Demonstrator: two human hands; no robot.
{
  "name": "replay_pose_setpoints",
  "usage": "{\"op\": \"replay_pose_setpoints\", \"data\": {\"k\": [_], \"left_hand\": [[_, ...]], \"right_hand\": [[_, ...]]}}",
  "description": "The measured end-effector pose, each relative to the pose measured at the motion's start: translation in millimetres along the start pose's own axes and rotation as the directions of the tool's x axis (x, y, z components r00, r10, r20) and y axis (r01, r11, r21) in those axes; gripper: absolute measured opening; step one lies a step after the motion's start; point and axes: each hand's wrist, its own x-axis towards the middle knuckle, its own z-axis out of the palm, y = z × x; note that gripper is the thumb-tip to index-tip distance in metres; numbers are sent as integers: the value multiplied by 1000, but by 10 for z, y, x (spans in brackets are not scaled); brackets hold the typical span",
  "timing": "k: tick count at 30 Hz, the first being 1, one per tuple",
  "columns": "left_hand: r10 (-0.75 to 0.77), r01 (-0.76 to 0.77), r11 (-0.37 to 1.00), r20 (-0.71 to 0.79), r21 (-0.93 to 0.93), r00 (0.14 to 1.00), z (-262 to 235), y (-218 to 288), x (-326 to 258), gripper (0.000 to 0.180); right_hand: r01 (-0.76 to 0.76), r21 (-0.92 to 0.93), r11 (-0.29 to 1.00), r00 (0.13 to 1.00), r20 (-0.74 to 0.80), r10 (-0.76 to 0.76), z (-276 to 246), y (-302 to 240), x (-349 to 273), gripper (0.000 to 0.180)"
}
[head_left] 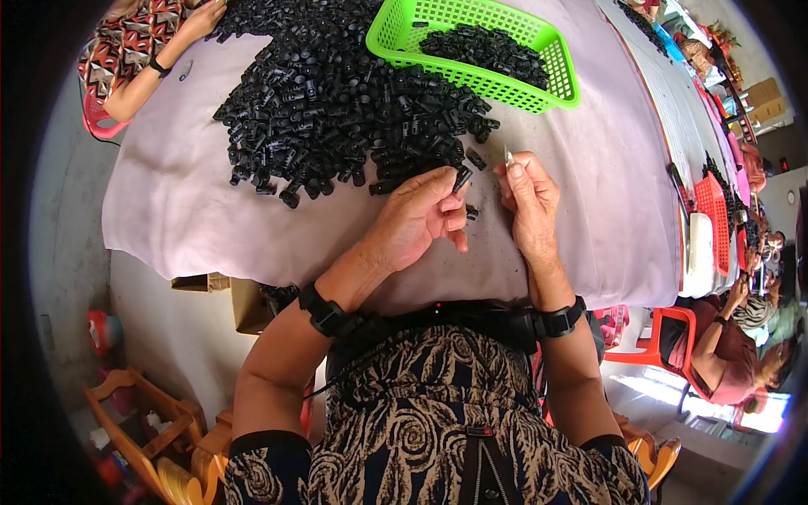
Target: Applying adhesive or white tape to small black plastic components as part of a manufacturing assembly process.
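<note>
**Two hands, one black part and a small metal piece above a pale cloth**

The left hand (418,220) pinches a small black plastic cylinder (462,178) between thumb and fingertips, so the part stands out just above the fingers, tilted toward the other hand. The right hand (528,204) grips a thin silvery metal piece (508,156) at its fingertips; only the tip shows above them. The two pieces are near each other but apart. One more loose black part (471,213) lies on the cloth between the hands.

Behind the hands, a large heap of the same black parts (337,101) spreads over the pale pink cloth-covered table (589,185), too many to count. One bright green plastic basket (475,50) sits at the heap's far edge, holding more of them. Each wrist wears a black band, two in all.

At the far left another person's hand (202,18) rests at the heap. To the right, a red basket (714,220) stands on a neighbouring table, and a seated person on a red chair (665,337) is beside it.
</note>
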Motion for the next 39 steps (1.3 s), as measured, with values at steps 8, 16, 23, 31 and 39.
{"op": "replay_pose_setpoints", "data": {"k": [8, 16, 23, 31, 39], "left_hand": [[-28, 28, 998, -2, 48, 1000, 8, -19, -4, 22], [-37, 38, 993, -9, 116, 999, 8, -59, 5, 20], [-38, 40, 995, -26, 92, 999, 18, -61, 10, 22], [-51, 53, 998, -31, 44, 998, 5, -58, 17, 23], [-58, 59, 997, -17, 53, 998, 6, -48, 25, 24]], "right_hand": [[142, -94, 985, 979, 161, -125, 94, -28, -56, 16], [114, -150, 982, 974, 214, -81, 129, -30, -64, 10], [-3, -123, 992, 985, 171, 24, 82, -31, -62, 11], [111, -100, 989, 973, 215, -87, 119, 0, -53, 10], [45, -39, 998, 978, 206, -36, 124, -31, -53, 8]]}}
